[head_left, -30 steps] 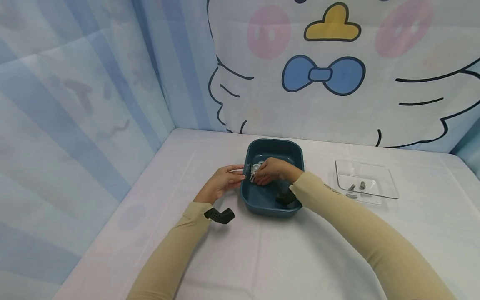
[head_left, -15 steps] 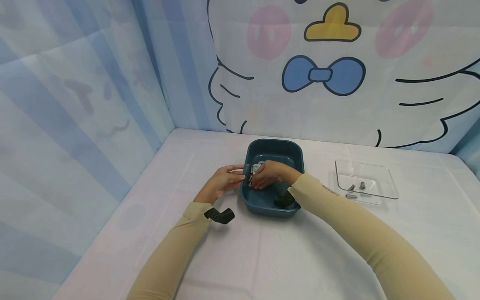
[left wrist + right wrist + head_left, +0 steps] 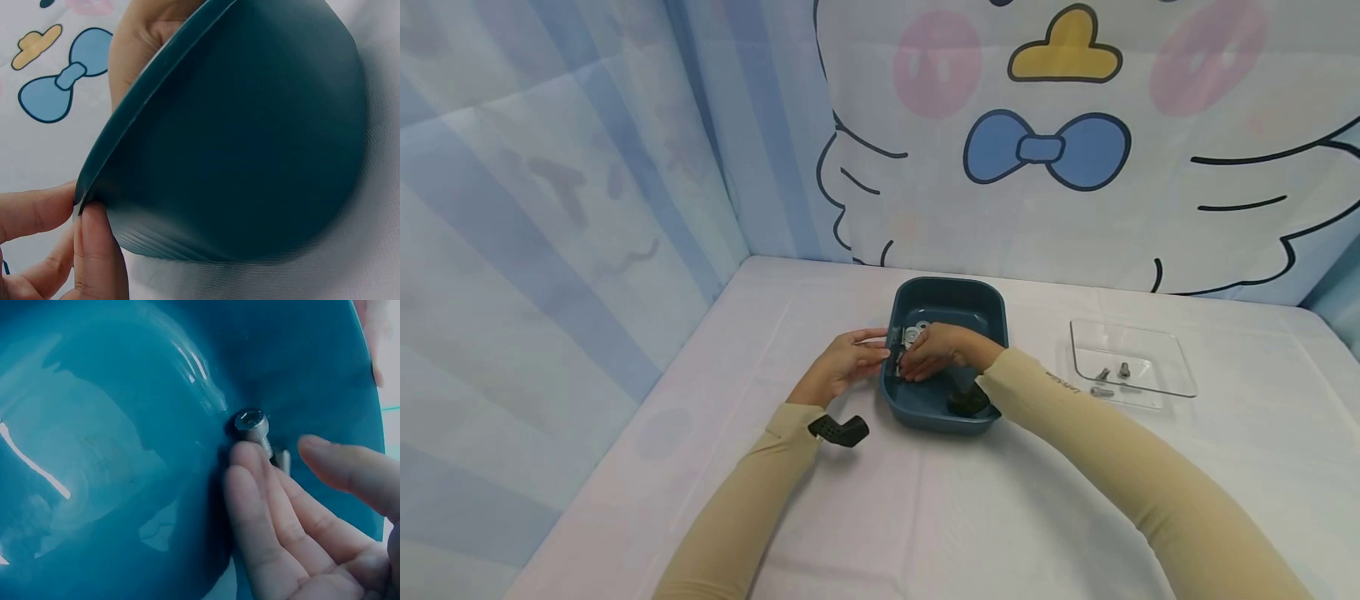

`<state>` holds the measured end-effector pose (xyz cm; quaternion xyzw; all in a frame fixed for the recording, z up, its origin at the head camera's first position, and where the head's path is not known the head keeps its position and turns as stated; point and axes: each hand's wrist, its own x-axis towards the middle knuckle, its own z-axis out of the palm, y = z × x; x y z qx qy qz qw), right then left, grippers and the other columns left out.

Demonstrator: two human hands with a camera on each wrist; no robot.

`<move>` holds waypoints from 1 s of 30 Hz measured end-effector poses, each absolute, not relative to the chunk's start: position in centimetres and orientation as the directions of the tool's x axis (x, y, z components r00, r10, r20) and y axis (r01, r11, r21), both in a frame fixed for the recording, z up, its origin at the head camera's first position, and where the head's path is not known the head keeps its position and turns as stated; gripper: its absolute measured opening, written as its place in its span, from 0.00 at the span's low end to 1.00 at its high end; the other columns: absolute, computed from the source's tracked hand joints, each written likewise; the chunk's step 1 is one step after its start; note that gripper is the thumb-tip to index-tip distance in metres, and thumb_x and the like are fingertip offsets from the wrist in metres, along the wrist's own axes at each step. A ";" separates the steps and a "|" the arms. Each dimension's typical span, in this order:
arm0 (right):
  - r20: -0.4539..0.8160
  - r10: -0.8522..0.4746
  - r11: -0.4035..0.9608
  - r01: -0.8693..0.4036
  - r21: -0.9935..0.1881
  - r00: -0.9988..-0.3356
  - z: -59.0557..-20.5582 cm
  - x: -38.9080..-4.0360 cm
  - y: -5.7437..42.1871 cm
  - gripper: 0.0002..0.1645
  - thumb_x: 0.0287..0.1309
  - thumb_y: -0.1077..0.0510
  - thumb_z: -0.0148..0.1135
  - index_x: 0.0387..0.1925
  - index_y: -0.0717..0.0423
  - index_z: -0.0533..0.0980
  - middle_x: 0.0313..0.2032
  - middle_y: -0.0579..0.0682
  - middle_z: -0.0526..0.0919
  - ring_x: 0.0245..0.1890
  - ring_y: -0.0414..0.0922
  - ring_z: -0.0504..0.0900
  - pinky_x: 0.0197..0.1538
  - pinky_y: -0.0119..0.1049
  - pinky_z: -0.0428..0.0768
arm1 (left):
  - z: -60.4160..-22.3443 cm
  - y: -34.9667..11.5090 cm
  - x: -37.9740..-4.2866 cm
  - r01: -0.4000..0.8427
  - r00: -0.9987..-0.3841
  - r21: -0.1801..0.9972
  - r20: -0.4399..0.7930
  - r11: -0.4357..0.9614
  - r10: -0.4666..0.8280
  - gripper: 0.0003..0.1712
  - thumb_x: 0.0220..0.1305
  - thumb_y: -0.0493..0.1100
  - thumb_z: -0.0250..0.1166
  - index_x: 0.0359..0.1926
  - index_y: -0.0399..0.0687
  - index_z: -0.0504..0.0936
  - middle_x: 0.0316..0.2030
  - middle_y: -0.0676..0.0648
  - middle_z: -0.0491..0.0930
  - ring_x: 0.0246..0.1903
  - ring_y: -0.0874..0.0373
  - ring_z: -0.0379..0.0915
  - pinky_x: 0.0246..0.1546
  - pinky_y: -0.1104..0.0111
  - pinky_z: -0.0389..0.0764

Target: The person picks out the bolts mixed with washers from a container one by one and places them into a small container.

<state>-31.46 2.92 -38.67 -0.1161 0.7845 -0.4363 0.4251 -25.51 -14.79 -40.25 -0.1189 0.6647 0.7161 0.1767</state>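
Observation:
A dark teal plastic basin point(image 3: 936, 421) stands near the back of the table. My left hand point(image 3: 841, 365) pinches its left rim; in the left wrist view the thumb point(image 3: 97, 244) lies on the outer wall. My right hand point(image 3: 942, 350) reaches inside, close to the left wall. In the right wrist view its fingertips touch a silver socket head screw point(image 3: 251, 422), whose knurled head points away from the hand. The thumb point(image 3: 344, 465) stays apart from the screw. Pale round washers point(image 3: 912, 336) lie just beyond the right hand, partly hidden by it.
To the right stands a shallow clear plastic tray point(image 3: 1186, 371) with several short metal screws point(image 3: 1124, 370) in it. Black wrist cameras point(image 3: 838, 432) sit on both arms. A printed cloth backdrop point(image 3: 1045, 225) rises behind the table.
My right hand has shifted slightly left and toward the near side inside the basin, then stayed nearly still. The left hand keeps its place on the rim.

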 end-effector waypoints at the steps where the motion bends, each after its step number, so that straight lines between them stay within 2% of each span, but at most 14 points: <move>1: -0.564 -0.544 0.586 0.200 -0.785 -0.621 -38.7 -31.5 2.9 0.18 0.62 0.65 0.56 0.51 0.72 0.75 0.36 0.54 0.86 0.34 0.40 0.84 0.49 0.38 0.81 | -40.2 -14.8 -25.5 -0.411 -0.909 0.910 -0.405 -0.055 0.096 0.27 0.62 0.30 0.58 0.63 0.44 0.70 0.59 0.37 0.72 0.35 0.64 0.77 0.33 0.76 0.78; 8: -0.563 -0.489 0.568 0.247 -0.785 -0.666 -39.2 -32.0 2.6 0.18 0.62 0.65 0.56 0.51 0.72 0.75 0.27 0.48 0.84 0.29 0.38 0.84 0.44 0.34 0.82 | -40.3 -14.7 -25.6 -0.411 -0.909 0.909 -0.403 -0.068 0.103 0.27 0.63 0.30 0.57 0.63 0.43 0.69 0.59 0.37 0.72 0.33 0.65 0.77 0.32 0.77 0.78; 18: -0.559 -0.463 0.600 0.221 -0.769 -0.688 -38.6 -32.3 3.4 0.18 0.60 0.64 0.58 0.48 0.72 0.76 0.27 0.49 0.85 0.28 0.39 0.84 0.40 0.32 0.83 | -40.3 -14.7 -25.5 -0.412 -0.909 0.909 -0.405 -0.060 0.095 0.26 0.62 0.30 0.58 0.62 0.44 0.71 0.58 0.38 0.74 0.31 0.66 0.77 0.31 0.76 0.78; 23: -0.566 -0.439 0.583 0.258 -0.771 -0.698 -38.5 -32.6 3.6 0.18 0.60 0.65 0.57 0.49 0.73 0.75 0.24 0.48 0.84 0.26 0.38 0.83 0.36 0.30 0.83 | -40.3 -14.8 -25.5 -0.411 -0.910 0.910 -0.406 -0.059 0.087 0.27 0.62 0.29 0.58 0.63 0.44 0.70 0.57 0.38 0.74 0.32 0.65 0.77 0.31 0.76 0.78; 30: -0.591 -0.431 0.562 0.310 -0.767 -0.682 -38.6 -32.7 2.5 0.17 0.59 0.66 0.57 0.48 0.73 0.75 0.23 0.48 0.84 0.25 0.38 0.84 0.38 0.31 0.83 | -40.3 -14.9 -25.6 -0.406 -0.911 0.912 -0.399 -0.062 0.102 0.27 0.63 0.30 0.58 0.63 0.43 0.70 0.57 0.39 0.74 0.31 0.66 0.77 0.32 0.76 0.78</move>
